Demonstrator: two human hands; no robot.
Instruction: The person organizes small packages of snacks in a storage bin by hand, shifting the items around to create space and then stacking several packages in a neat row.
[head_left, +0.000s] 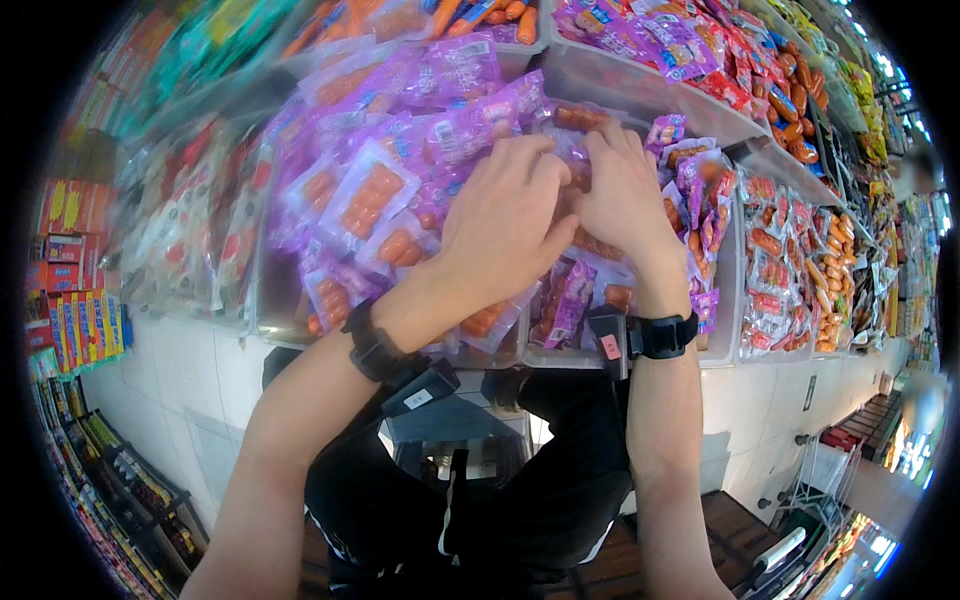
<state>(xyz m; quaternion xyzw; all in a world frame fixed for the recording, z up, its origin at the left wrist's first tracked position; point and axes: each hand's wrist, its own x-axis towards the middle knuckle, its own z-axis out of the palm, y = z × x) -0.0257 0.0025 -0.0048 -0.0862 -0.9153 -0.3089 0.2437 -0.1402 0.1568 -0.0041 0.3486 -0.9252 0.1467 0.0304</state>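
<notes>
My left hand (506, 206) reaches over a heap of purple sausage packets (465, 139) in a clear plastic bin, its fingers bent downward. Close beside it, my right hand (619, 191) rests among sausage packs in the adjoining bin. A sausage packet (576, 180) shows in the narrow gap between the hands. Both sets of fingertips are partly hidden, so any grip on it is unclear. Another sausage pack (581, 118) lies at the right fingertips. Clear-backed packets of small linked sausages (371, 199) lie left of my left hand.
Clear bin walls (525, 349) form the near edge. Bagged goods (187, 225) fill the left bin; small sausage packs (769, 262) fill one at right. More bins with red packets (731, 67) stand behind. A folding metal cart (814, 480) stands on the floor at right.
</notes>
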